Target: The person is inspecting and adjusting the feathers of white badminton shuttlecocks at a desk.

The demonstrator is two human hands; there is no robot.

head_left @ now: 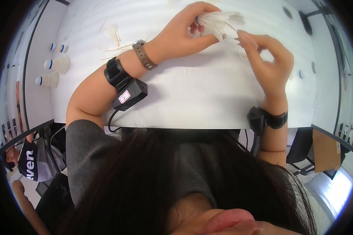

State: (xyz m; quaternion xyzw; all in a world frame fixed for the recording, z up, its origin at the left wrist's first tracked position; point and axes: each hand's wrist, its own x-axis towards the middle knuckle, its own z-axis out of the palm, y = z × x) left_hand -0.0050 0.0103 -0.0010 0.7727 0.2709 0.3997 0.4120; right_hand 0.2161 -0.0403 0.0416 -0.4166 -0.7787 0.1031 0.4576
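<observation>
My left hand (188, 33) is closed around a white feather shuttlecock (217, 21), its blue-banded cork end towards my palm and its feathers pointing right. The feathers look uneven and partly spread. My right hand (268, 56) pinches the end of a thin feather shaft (231, 26) between thumb and fingertips. The shaft runs from the shuttlecock's feathers to these fingertips. Both hands are above the far part of the white table (200, 98).
Two shuttlecocks (59, 64) lie on the left, with two loose cork heads (62, 48) behind them. Broken feathers and shafts (115, 37) are scattered behind my left forearm. A small blue-and-white piece (301, 73) lies right. Another person (27, 160) is at lower left.
</observation>
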